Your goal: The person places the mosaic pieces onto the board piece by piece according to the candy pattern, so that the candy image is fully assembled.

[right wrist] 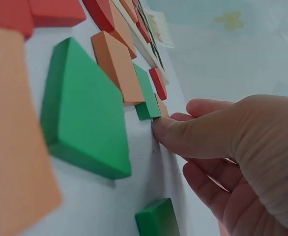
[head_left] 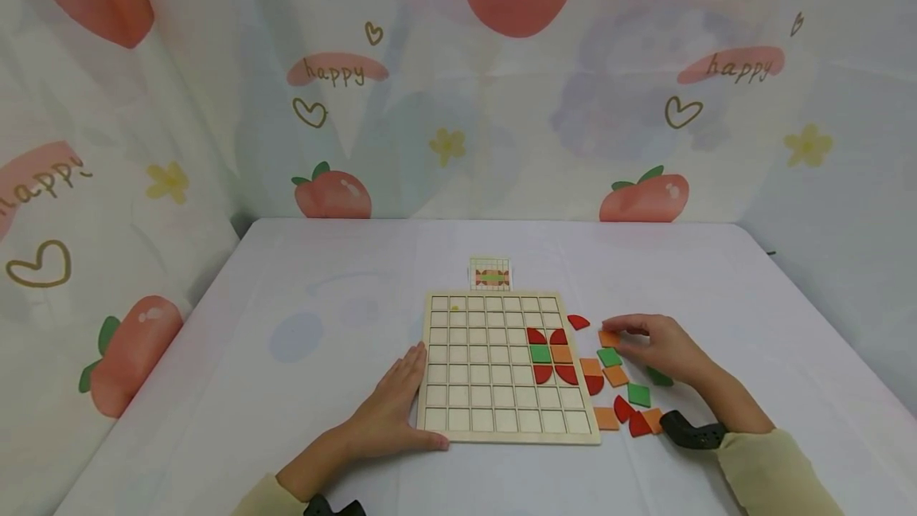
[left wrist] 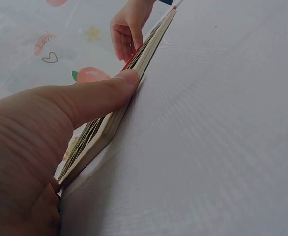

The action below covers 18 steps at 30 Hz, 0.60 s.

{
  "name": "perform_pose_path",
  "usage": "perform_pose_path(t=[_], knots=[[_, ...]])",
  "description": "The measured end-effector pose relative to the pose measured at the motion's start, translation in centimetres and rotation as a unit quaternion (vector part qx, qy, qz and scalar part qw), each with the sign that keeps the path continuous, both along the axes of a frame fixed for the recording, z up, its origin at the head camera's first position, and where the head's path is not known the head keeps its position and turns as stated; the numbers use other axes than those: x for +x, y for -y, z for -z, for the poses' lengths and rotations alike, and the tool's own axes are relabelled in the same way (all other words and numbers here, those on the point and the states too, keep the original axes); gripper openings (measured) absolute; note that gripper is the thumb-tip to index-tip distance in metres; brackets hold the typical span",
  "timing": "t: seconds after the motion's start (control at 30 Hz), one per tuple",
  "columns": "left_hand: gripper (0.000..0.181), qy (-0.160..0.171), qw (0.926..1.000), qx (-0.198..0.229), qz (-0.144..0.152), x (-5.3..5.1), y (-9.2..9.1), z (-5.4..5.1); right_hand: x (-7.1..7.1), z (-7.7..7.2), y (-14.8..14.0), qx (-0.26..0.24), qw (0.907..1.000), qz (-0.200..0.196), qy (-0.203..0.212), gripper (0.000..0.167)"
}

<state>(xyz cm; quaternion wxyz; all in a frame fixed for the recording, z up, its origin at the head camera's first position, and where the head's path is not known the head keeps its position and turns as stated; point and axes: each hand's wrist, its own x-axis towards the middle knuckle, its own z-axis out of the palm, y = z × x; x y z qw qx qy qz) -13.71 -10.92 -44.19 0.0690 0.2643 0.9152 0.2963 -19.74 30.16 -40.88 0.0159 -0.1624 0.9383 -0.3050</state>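
Note:
A pale wooden grid board (head_left: 494,397) lies flat on the table. Toward its right side, red quarter-round tiles (head_left: 559,336), a green square tile (head_left: 540,353) and an orange square tile (head_left: 562,353) sit in its cells. My left hand (head_left: 387,400) rests at the board's near left corner, fingers straight along the left side and thumb against the front edge. To the right of the board, my right hand (head_left: 662,347) pinches a loose orange square tile (head_left: 609,338) between thumb and fingers. That tile is mostly hidden in the right wrist view, behind a green tile (right wrist: 146,93).
Loose tiles lie right of the board: a red quarter-round (head_left: 578,322), a green square (head_left: 639,395), an orange square (head_left: 606,419) and several others, some overlapping. Beyond the board's far edge is a small pattern card (head_left: 490,263). A printed curtain (head_left: 516,142) backs the white table (head_left: 344,261).

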Motion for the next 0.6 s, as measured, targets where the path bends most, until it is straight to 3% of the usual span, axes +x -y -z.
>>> perform_pose_path(t=[0.6], knots=[[0.124, 0.002, 1.0000, -0.004, 0.001, 0.14, -0.02, -0.33, -0.32, 0.58, -0.46, 0.002, 0.9998, -0.001, -0.022, 0.036]])
